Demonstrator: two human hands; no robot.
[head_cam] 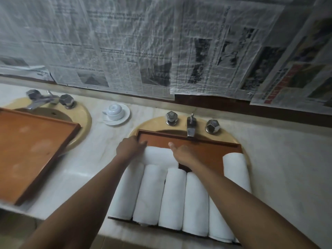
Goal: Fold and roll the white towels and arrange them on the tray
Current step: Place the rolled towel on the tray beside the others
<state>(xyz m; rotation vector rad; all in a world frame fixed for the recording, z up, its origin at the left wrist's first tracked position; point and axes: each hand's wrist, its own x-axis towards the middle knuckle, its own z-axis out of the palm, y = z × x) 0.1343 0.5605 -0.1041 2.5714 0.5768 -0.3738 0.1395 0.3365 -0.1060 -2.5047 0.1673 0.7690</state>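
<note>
Here's the wooden tray, a flat brown rectangle with a low raised rim, sitting over the oval cream sink toward the desk's right side. Along the tray's near edge runs a row of rolled towels: white, soft terry cylinders, laid side by side lengthwise and touching. The right forearm crosses over the ones at the right end of the row.

Behind the row, in the tray's far left corner, lies a crosswise roll, butting the far ends of the left-hand rolls. The left grip is on that roll's left end, knuckles up, fingers bent over it by the tray rim. The right grip is at the roll's right end, thumb sticking out toward the far rim; its fingers are hidden under the hand, so I can't tell whether it holds anything.

A chrome tap with two faceted knobs stands at the sink's far edge. Toward the desk's left edge, a second tray rests tilted over another sink. Between the sinks, a white cup sits upside down on a saucer. Wrinkled newspaper covers the wall behind the pale marbled desk.
</note>
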